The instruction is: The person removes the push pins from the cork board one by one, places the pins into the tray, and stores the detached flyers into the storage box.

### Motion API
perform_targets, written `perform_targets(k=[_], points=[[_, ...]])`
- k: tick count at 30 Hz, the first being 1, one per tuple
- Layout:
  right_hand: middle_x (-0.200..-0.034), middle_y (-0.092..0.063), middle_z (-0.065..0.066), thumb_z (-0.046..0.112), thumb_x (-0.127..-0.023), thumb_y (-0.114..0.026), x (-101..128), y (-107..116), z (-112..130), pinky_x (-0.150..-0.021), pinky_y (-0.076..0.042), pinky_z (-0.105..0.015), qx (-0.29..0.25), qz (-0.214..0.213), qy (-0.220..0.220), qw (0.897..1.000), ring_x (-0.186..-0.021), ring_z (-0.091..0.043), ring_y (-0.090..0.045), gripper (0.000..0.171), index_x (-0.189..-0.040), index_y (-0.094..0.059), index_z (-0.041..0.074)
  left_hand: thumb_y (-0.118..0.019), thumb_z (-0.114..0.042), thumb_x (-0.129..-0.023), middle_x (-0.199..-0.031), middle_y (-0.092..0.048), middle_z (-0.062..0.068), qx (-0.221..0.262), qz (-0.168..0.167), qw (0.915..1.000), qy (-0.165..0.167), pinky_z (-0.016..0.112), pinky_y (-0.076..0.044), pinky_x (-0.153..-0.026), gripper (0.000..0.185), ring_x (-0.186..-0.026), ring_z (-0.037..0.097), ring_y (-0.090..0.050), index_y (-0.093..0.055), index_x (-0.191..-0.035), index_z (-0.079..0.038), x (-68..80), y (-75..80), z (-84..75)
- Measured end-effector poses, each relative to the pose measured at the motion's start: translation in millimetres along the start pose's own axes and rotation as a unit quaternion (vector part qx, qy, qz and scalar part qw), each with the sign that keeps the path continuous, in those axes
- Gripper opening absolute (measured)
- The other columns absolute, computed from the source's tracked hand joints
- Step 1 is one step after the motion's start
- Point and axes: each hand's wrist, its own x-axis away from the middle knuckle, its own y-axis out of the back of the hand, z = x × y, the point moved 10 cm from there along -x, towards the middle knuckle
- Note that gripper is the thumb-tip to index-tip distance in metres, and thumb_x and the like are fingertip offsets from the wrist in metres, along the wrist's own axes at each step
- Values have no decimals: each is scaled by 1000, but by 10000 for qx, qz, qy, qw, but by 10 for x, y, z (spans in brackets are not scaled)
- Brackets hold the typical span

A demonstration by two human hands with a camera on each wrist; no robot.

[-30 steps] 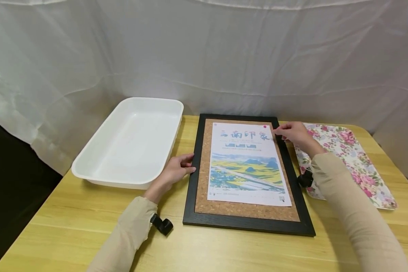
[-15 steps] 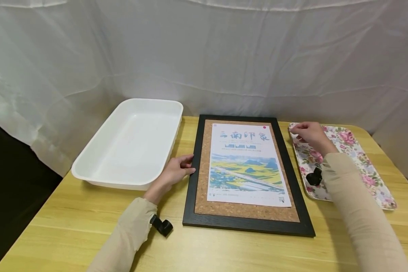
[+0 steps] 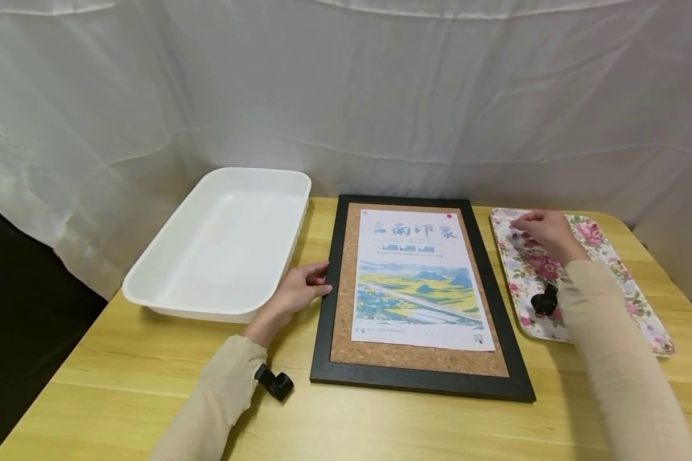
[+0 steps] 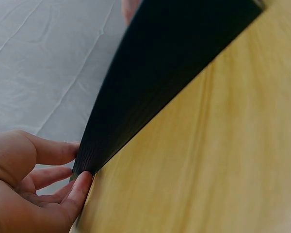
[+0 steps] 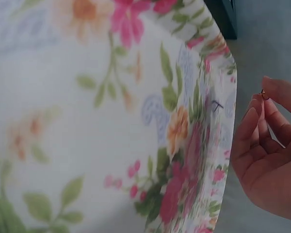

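Note:
A black-framed corkboard (image 3: 421, 362) lies flat on the table, with a printed landscape poster (image 3: 418, 282) on its cork. One red thumbtack (image 3: 449, 216) shows at the poster's upper right corner. My left hand (image 3: 294, 291) rests its thumb and fingers against the frame's left edge. Over the floral tray (image 3: 623, 301), my right hand (image 3: 548, 232) has its thumb and index finger together. In the right wrist view they pinch a tiny gold-and-dark thumbtack (image 5: 263, 94), mostly hidden by the fingertips. Another dark thumbtack (image 5: 217, 105) lies by the tray's raised side.
A deep white plastic tray (image 3: 207, 243) stands left of the corkboard, close behind my left forearm. A pale curtain (image 3: 346, 102) hangs along the back of the wooden table (image 3: 380, 429).
My right hand has moved right from the corkboard's upper right side to over the floral tray. The left hand, corkboard and poster have stayed in place.

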Motion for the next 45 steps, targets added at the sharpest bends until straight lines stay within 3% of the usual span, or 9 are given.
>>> perform_targets(k=[13,18,24,28,35,45], points=[[-81,-61,-1,33,-97,-58,26,125,-288,-59,-47,-34,192,-102,-450,9987,-67,-14,-55,48,-116,-55,-11,-65,0,-91,-130,-57,16,-21,-9,10000,-30,33,-48,-84,57,-110,27,-56,-44,-144,-1,1,-1,-14],[-71,-61,3,30,-96,-61,8,140,-391,-55,-45,-33,-14,-167,-576,9982,-61,-13,-52,38,-104,-62,-6,-65,0,-91,-129,-57,16,-4,-17,10000,-22,33,-48,-84,57,-110,27,-56,-45,-144,-2,12,2,-3],[-66,-63,9,27,-92,-67,12,192,-630,-56,-50,-29,-600,-352,-1040,9921,-60,-7,-58,18,-95,-67,10,-66,-1,-90,-129,-57,15,23,15,10000,-2,33,-48,-84,57,-110,26,-55,-46,-144,-3,8,-25,-2],[-66,-63,9,27,-91,-69,-9,194,-663,-55,-51,-29,-729,-388,-1070,9908,-60,-8,-59,10,-87,-68,17,-65,0,-90,-127,-58,15,48,7,10000,10,33,-49,-84,58,-110,26,-55,-45,-144,-3,7,-16,-6],[-65,-63,9,22,-90,-68,-21,168,-633,-54,-50,-29,-413,-462,-1104,9920,-58,-7,-59,22,-102,-65,3,-66,0,-90,-129,-57,15,87,21,10000,-22,33,-48,-84,58,-110,26,-55,-45,-144,-3,13,-12,-11],[-62,-60,7,21,-91,-66,-18,165,-561,-52,-48,-33,107,-558,-1008,9933,-55,-10,-56,31,-106,-62,-6,-65,0,-90,-131,-57,15,26,-13,10000,-76,33,-49,-84,57,-110,26,-56,-45,-144,-3,-2,-8,-8]])
